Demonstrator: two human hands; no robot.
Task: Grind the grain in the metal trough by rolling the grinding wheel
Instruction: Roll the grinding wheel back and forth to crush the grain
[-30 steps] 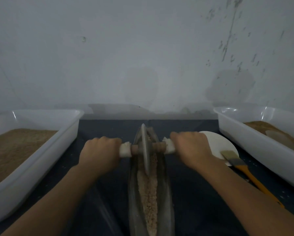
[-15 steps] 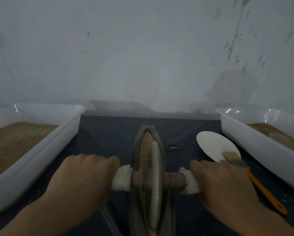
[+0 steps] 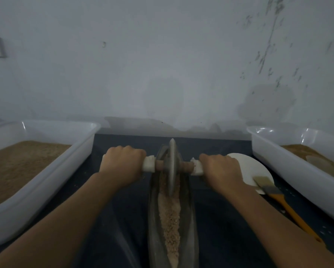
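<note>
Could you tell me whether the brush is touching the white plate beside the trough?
Touching. The head view shows the brush lying with its bristle end overlapping the white plate near its edge, while the orange handle trails off onto the dark table.

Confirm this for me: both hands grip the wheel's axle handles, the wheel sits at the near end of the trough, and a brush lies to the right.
One thing is wrong. In the head view the grinding wheel sits at the far end of the metal trough, not the near end. The rest holds: the left hand and right hand grip the axle handles, and the brush lies to the right.
</note>
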